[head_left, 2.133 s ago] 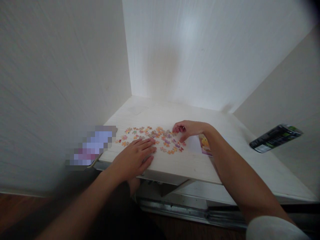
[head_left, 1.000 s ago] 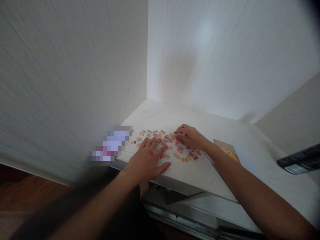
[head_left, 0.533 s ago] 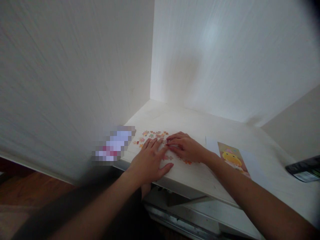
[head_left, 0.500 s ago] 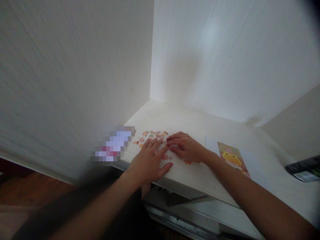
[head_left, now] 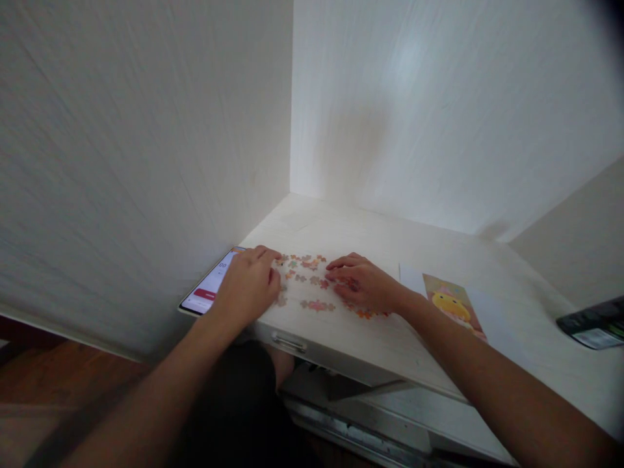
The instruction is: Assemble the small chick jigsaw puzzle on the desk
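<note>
Partly beneath right fingers (head_left: 344,261), scattered puzzle pieces (head_left: 318,305)

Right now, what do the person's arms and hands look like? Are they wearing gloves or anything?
The left hand and right hand are bare, with no gloves, and I can't see any rings. The left forearm and right forearm are bare too: no sleeve, watch or bracelet shows. Dark clothing shows below.
</note>
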Available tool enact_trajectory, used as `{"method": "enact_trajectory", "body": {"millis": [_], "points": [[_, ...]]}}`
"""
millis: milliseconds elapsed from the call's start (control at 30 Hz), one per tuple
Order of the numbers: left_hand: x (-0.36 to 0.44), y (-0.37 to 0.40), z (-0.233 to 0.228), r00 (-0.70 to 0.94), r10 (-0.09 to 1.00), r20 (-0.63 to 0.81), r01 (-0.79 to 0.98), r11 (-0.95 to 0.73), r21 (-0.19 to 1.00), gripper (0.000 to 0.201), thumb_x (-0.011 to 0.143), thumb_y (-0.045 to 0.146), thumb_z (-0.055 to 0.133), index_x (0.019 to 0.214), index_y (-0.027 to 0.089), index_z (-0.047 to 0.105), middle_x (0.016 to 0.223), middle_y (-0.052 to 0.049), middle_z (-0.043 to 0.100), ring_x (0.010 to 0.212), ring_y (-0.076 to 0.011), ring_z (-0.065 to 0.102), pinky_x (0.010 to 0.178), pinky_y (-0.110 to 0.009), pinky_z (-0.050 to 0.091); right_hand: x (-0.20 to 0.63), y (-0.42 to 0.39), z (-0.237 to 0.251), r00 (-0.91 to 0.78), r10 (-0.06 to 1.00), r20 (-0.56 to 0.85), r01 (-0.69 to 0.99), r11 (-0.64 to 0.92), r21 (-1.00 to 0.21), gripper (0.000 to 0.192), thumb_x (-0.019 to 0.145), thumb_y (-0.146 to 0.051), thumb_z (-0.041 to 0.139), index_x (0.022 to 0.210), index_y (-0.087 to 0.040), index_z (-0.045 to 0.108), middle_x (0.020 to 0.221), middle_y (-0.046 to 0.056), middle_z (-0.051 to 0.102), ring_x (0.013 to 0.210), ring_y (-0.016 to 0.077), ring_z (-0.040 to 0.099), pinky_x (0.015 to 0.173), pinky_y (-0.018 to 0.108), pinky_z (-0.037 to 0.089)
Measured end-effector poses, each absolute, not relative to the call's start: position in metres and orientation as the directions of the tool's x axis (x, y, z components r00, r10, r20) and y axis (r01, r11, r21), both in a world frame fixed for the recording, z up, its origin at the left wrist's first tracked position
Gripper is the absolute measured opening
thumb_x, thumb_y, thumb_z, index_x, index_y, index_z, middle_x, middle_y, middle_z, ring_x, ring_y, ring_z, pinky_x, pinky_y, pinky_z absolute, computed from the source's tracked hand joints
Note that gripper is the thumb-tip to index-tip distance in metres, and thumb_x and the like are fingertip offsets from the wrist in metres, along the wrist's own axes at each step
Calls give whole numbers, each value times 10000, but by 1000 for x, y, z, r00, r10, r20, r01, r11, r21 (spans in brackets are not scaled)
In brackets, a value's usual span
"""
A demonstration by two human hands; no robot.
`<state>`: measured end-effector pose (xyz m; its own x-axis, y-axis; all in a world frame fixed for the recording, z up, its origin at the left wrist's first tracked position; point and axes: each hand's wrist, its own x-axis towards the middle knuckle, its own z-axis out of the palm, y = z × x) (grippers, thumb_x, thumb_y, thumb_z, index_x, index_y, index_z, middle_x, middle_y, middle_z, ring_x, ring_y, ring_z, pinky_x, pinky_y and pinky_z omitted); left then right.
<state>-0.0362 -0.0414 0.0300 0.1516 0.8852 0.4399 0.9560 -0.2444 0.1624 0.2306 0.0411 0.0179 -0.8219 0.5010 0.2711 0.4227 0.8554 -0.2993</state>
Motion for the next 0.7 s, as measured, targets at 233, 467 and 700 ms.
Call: {"method": "enact_trajectory", "body": {"millis": [233,467,700], "points": [[-76,-39,47,75,927,367,984,-129,125,375,787,75,439,1003,179,728,947,-65,755,805,-228,696,800,-373,553,229,40,20,-834,483,267,398,862,-315,184,882,-277,615,994,-254,759,1113,53,724,1016,216,623,944,406,461],[-70,-40,45,101,964,246,992,-117,50,380,788,115,471,1022,219,751,1009,-80,754,937,-254,682,892,-407,477,229,41,21,-838,463,288,371,871,-323,136,882,-295,633,927,-228,742,1072,60,736,996,207,643,933,401,470],[-62,-39,34,216,960,176,965,-237,109,381,845,128,457,1048,264,749,1094,-64,736,1103,-306,619,962,-508,375,228,39,22,-835,474,280,384,865,-323,101,865,-277,646,884,-215,724,1055,60,738,985,214,641,930,404,474]]}}
